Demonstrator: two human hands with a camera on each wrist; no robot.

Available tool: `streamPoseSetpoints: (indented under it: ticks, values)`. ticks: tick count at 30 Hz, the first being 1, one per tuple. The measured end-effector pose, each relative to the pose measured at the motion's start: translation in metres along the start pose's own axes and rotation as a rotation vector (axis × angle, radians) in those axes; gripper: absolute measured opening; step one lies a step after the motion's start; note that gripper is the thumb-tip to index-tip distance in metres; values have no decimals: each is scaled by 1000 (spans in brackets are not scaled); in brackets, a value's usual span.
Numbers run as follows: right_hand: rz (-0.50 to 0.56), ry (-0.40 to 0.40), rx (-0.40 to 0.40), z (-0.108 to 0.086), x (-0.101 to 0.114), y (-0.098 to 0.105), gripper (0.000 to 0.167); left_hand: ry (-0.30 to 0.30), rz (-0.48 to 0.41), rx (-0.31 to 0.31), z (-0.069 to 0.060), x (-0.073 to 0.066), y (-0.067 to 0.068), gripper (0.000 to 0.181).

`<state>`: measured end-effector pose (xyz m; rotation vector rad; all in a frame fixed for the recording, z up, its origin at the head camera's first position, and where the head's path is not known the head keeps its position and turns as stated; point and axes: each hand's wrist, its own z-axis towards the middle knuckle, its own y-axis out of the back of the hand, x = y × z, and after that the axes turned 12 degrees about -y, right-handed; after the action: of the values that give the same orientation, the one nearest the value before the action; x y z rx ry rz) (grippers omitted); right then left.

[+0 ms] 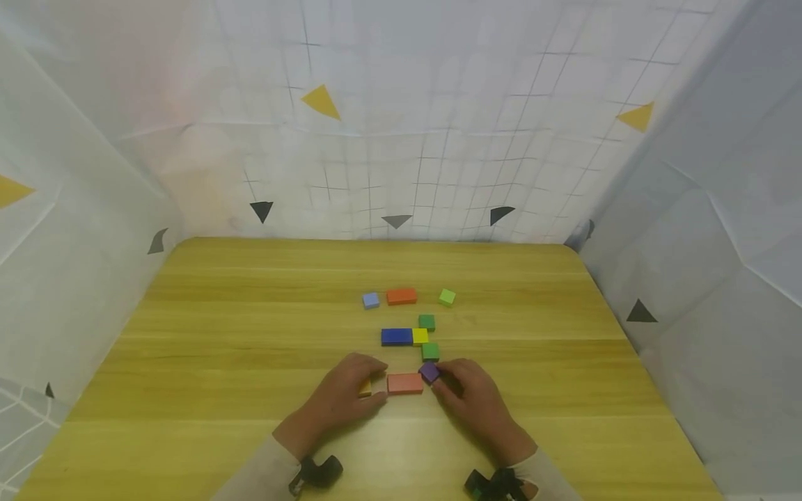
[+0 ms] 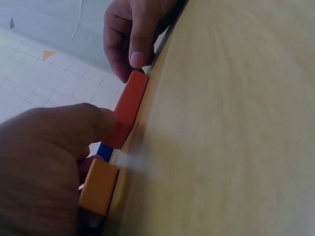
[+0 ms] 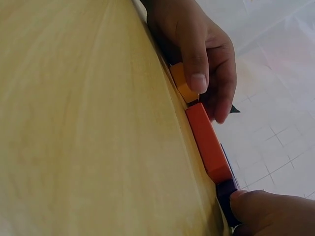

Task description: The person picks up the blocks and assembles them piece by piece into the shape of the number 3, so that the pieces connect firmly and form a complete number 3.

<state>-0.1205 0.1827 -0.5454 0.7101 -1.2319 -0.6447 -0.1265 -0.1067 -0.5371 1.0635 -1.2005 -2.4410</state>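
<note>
A long red block (image 1: 404,384) lies between the hands in the head view. My right hand (image 1: 474,402) pinches a small purple block (image 1: 429,372) between thumb and fingers at the red block's right end. In the right wrist view the thumb (image 3: 246,201) is on the purple block (image 3: 226,196). My left hand (image 1: 344,395) is by the red block's left end, thumb and fingers parted. An orange block (image 1: 365,388) sits partly hidden inside that hand's curve; it shows more fully in the left wrist view (image 2: 100,186).
Beyond the hands, a blue block (image 1: 397,337) touches a yellow one (image 1: 420,337), with green blocks (image 1: 427,322) (image 1: 430,351) behind and in front. Farther back lie a light blue block (image 1: 371,300), an orange-red block (image 1: 402,296) and a lime block (image 1: 447,298). White sheeting (image 1: 401,174) encloses the table.
</note>
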Motion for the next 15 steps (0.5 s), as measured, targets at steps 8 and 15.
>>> streamPoseSetpoints:
  ticks: [8,15]
  values:
    - [-2,-31,11,-1,1,0,29,56,-1,34,-7,-1,1,40]
    - [-5,18,-4,-1,1,2,29,42,10,11,-11,-3,2,40]
